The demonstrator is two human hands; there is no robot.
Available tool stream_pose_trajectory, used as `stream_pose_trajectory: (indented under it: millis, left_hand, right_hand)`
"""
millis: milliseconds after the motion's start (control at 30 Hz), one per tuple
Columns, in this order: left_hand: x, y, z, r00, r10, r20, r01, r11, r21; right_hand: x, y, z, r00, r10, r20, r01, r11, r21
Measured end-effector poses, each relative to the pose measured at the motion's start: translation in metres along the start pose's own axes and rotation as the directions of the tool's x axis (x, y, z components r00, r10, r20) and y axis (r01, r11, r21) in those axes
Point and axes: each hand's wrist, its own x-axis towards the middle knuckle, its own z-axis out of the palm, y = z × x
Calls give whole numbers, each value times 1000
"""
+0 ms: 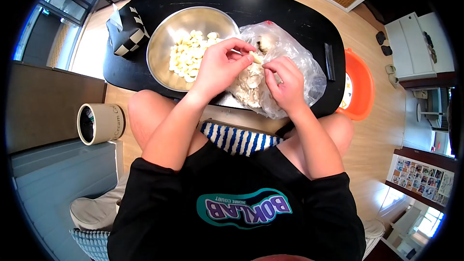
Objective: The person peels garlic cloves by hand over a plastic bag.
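While a checkered tissue box [126,30] stands left, the bowl [158,50] already holds plenty of pale cloves [187,57]; the left hand [220,67] pinches a single clove [256,58] above loose skins [248,86], an apparent bulb [265,43] seemingly left, the right hand [288,84] close in, grip unclear, crumpled plastic bag [313,81] crowding it, orange basin [365,84] rightmost.

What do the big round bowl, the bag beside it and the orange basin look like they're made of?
Bowl: metal, probably stainless steel, with a soft satin sheen; the silvery reflections suggest it.
Bag: thin, clear plastic film, glossy; it is see-through and crinkled with bright highlights.
Orange basin: likely moulded plastic, smooth, judging by its even, saturated colour, though I can't be certain.
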Motion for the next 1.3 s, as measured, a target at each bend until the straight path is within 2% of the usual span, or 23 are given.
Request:
stream_pose_trajectory:
  millis: [200, 433, 633, 733, 800, 833, 900, 933, 1000, 1100, 1300]
  left_hand:
    - [-1, 3, 0, 999, 0, -38, 2, 998, 57]
    - [0, 0, -1, 999, 7, -49, -5, 1000, 30]
    - [0, 1, -1, 999, -23, -34, 23, 1000, 19]
    - [0, 0, -2, 999, -31, -23, 31, 1000, -2]
    - [0, 0, -2, 999, -40, -9, 40, 999, -13]
    - [0, 0, -2, 999, -51, 7, 51, 999, -15]
    - [0, 0, -2, 997, -65, 33, 66, 998, -13]
    - [0, 1, -1, 997, -65, 46, 65, 998, 5]
    - [-1, 0, -1, 995, -69, 67, 68, 997, 26]
    - [0, -2, 0, 994, -60, 94, 57, 997, 43]
    - [-1, -2, 3, 994, -55, 90, 55, 998, -2]
  right_hand:
    - [-5, 3, 8, 994, 64, 87, -52, 989, -139]
    - [-6, 6, 12, 992, 86, 95, -71, 986, -149]
    - [-7, 3, 9, 976, 176, 130, -159, 978, -132]
    - [-5, 2, 9, 974, 199, 108, -189, 977, -94]
    - [-3, -1, 5, 964, 238, 117, -249, 964, 91]
    - [-2, -3, 4, 963, 244, 112, -254, 963, 90]
    - [-2, -5, 1, 950, 284, 129, -308, 921, 239]
    - [-3, -3, 1, 948, 292, 124, -314, 919, 239]
    - [-5, 1, 1, 941, 309, 137, -338, 869, 363]
    - [-6, 3, 1, 930, 339, 142, -366, 822, 437]
    - [-4, 1, -5, 922, 338, 188, -386, 832, 398]
